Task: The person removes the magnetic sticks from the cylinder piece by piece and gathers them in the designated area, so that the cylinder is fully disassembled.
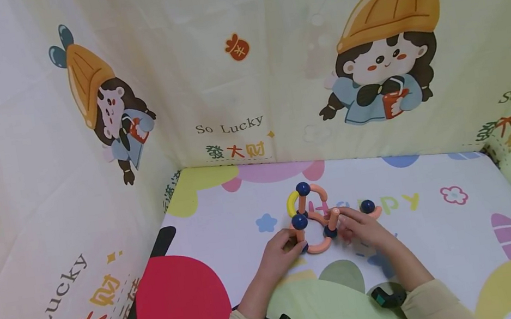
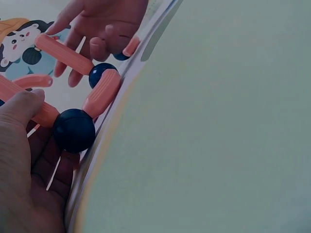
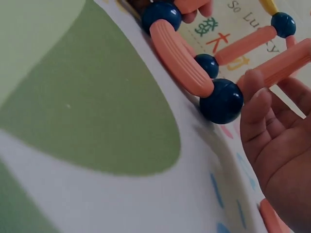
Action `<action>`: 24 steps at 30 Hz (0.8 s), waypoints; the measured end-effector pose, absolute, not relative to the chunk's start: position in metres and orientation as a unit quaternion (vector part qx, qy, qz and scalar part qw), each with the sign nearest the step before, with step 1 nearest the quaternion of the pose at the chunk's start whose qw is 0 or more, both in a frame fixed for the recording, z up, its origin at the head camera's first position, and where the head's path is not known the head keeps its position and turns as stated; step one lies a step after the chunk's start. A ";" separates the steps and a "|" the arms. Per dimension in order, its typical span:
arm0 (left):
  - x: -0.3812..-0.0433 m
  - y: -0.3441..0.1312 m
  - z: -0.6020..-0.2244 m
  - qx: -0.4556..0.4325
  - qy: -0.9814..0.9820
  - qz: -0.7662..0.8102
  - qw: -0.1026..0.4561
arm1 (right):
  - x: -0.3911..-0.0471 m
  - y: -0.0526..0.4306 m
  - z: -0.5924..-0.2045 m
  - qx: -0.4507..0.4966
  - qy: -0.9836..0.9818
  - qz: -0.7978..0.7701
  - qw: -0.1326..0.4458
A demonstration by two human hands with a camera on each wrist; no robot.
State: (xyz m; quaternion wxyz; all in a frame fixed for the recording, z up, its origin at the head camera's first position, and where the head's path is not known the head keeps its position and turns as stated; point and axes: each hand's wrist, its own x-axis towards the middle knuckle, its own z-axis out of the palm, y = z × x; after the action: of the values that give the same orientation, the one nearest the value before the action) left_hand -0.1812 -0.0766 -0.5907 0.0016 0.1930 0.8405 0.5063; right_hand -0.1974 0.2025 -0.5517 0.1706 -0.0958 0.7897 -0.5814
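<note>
A frame of ribbed orange magnetic sticks and dark blue balls (image 1: 319,247) stands on the printed mat, with a curved yellow stick (image 1: 291,205) at its back left. My left hand (image 1: 280,250) pinches an upright orange stick (image 1: 300,234) at the front left corner, thumb across it, fingers behind. Beneath that thumb is a blue ball (image 2: 74,130). My right hand (image 1: 363,227) is at the right corner, its fingers spread loosely beside another upright orange stick (image 1: 334,218). In the left wrist view one fingertip reaches that stick's top end. A blue ball (image 3: 221,101) is at its foot.
A loose blue ball (image 1: 367,206) with a curved orange stick (image 1: 378,212) lies right of the frame, beyond my right hand. Printed cloth walls (image 1: 225,87) rise behind the mat (image 1: 436,242) and at both sides.
</note>
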 end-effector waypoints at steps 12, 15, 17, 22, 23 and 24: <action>-0.181 -0.077 -0.589 0.190 0.846 0.499 0.007 | -0.197 0.194 -0.559 -0.100 0.703 -0.669 0.221; -0.181 -0.076 -0.589 0.191 0.847 0.496 0.007 | -0.198 0.194 -0.559 -0.097 0.700 -0.672 0.222; -0.181 -0.076 -0.589 0.192 0.847 0.495 0.005 | -0.198 0.193 -0.558 -0.093 0.699 -0.673 0.223; -0.182 -0.076 -0.589 0.196 0.846 0.495 0.003 | -0.198 0.192 -0.559 -0.081 0.717 -0.661 0.208; -0.182 -0.077 -0.589 0.196 0.846 0.495 0.003 | -0.198 0.191 -0.558 -0.080 0.717 -0.661 0.205; -0.182 -0.077 -0.590 0.196 0.846 0.495 0.003 | -0.198 0.191 -0.558 -0.078 0.717 -0.662 0.201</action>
State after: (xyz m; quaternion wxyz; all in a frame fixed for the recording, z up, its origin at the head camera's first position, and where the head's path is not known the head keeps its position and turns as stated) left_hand -0.1823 -0.0766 -0.5896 0.0033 0.1956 0.8464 0.4953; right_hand -0.1983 0.1911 -0.5581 0.2012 -0.0781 0.7173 -0.6624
